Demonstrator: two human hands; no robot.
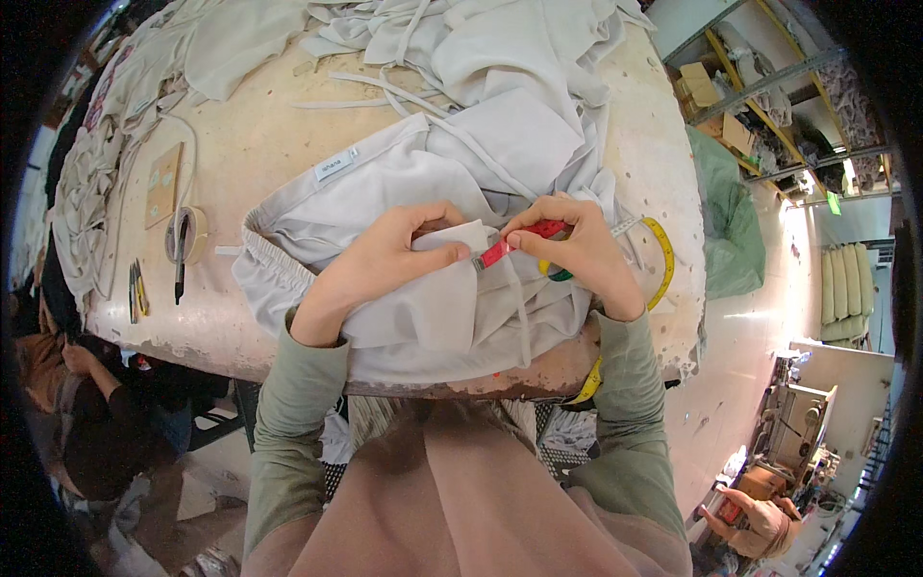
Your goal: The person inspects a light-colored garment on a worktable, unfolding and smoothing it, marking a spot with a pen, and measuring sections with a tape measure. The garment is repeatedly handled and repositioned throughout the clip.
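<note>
A pale grey garment (411,317) with a gathered elastic waistband (277,252) lies across the table in front of me. My left hand (404,241) pinches a fold of its cloth between thumb and fingers. In my right hand (566,234) is the red end of a tape measure (497,252), its metal tip lying against the fabric near my left thumb. The tape turns yellow (660,252) as it loops out to the right, and a yellow length also hangs by the table's front edge. A thin cloth tie (520,317) hangs down over the garment.
More pale garments lie heaped at the table's far side (497,36) and left (90,195). A tape roll (195,234), a black pen (179,267), thread snips (138,288) and a wooden block (164,186) sit at left. People work at lower left and lower right.
</note>
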